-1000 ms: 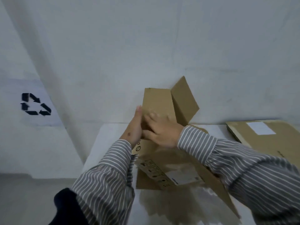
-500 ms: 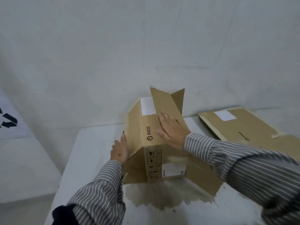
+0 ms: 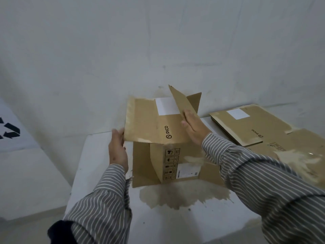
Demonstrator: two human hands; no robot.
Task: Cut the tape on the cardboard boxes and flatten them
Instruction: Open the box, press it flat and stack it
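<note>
I have the PICO cardboard box (image 3: 158, 131) standing on the white table (image 3: 98, 173), near its far edge and close to the wall (image 3: 158, 41), with its flaps splayed out at top and bottom. My left hand (image 3: 117, 150) is at the left edge of the wide top flap (image 3: 140, 120), which sticks out level to the left; my fingers curl under that edge with the thumb beside it, though how firmly they pinch it I cannot tell. My right hand (image 3: 192, 126) lies flat with straight fingers against the narrow upright flap (image 3: 181, 101), pressing on it and gripping nothing. A white label (image 3: 167, 106) sits on the top panel beside that flap, and handling symbols run down the near face of the box. To the right, well apart, a flattened cardboard box (image 3: 246, 127) lies on the table. Brown stains (image 3: 175, 196) spread across the tabletop in front of the box.
</note>
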